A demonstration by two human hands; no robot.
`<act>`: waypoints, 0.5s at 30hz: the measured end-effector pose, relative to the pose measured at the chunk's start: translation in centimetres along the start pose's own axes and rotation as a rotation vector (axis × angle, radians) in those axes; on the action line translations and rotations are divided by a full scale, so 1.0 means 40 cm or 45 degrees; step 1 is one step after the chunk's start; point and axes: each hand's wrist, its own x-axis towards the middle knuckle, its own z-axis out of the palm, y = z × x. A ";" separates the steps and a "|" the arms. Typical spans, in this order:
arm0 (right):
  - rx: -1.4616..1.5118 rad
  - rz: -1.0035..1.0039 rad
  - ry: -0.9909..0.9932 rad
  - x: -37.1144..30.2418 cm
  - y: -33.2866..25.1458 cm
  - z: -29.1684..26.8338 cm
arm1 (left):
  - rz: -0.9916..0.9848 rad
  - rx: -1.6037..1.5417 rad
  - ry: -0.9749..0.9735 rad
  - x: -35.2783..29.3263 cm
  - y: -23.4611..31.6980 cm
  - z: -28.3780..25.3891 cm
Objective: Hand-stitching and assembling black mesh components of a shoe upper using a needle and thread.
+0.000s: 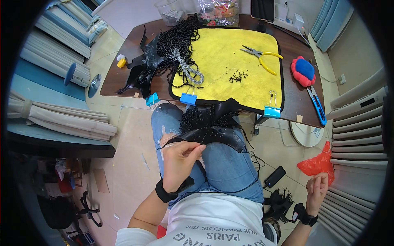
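Across my lap lies a black leather-like piece [215, 133] with rows of small holes and a beaded, fringed part. My left hand [180, 160] pinches it at the near edge, thumb against forefinger. Far out to the right, away from the piece, my right hand [317, 190] is raised with its fingers curled together. Whatever it may hold is too small to make out; no thread shows between the hands. On the yellow mat [221, 49] above my knees are a loose scatter of small black beads [238, 76] and yellow-handled pliers [262, 55].
Similar black pieces [143, 74] and a heap of black braided strands [176, 41] cover the table's left side. Blue binder clips [188, 99] grip the mat's front edge. A red-and-blue pincushion [303, 70] and a blue utility knife [317, 105] lie at right. A red bag [318, 162] is on the floor.
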 end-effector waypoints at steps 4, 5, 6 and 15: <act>-0.437 -0.054 0.223 0.015 0.017 0.041 | 0.030 -0.207 0.052 -0.010 -0.008 0.005; -0.439 -0.055 0.222 0.021 0.022 0.047 | 0.030 -0.208 0.053 -0.012 -0.008 0.004; -0.602 -0.146 0.228 0.026 0.027 0.051 | 0.057 -0.158 0.053 -0.015 -0.007 0.001; -1.186 -0.551 0.296 0.047 0.050 0.055 | 0.440 0.367 0.252 -0.001 0.039 -0.009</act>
